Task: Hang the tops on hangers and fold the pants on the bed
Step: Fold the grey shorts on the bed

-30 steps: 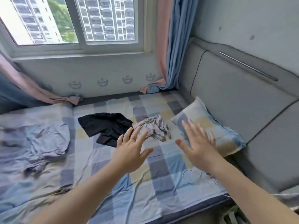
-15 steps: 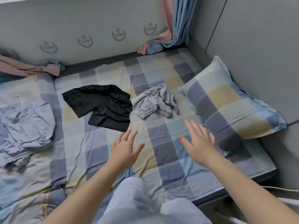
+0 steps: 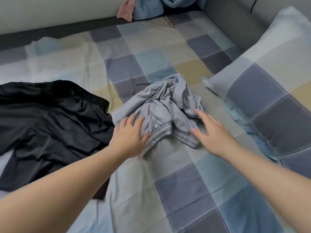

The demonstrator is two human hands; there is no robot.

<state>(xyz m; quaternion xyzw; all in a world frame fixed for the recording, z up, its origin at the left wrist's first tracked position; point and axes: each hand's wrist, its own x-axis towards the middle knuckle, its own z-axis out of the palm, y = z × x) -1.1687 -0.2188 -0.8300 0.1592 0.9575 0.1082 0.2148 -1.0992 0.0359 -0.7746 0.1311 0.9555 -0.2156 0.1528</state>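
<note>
- Crumpled grey pants (image 3: pixel 168 111) in middle of bed (image 3: pixel 176 182), between black top (image 3: pixel 50 125) and pillow (image 3: pixel 269 98).
- Left hand (image 3: pixel 129 133) flat, fingers straight, on the pants' left side; right hand (image 3: pixel 210 132) spread at the right side, nothing gripped.
- Probably best: pinch both ends of the waistband, shake flat, then fold.

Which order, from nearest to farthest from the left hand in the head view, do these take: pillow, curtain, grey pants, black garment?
1. grey pants, under the fingers of the left hand
2. black garment, just to its left
3. pillow, at the right side of the bed
4. curtain, at the far wall
</note>
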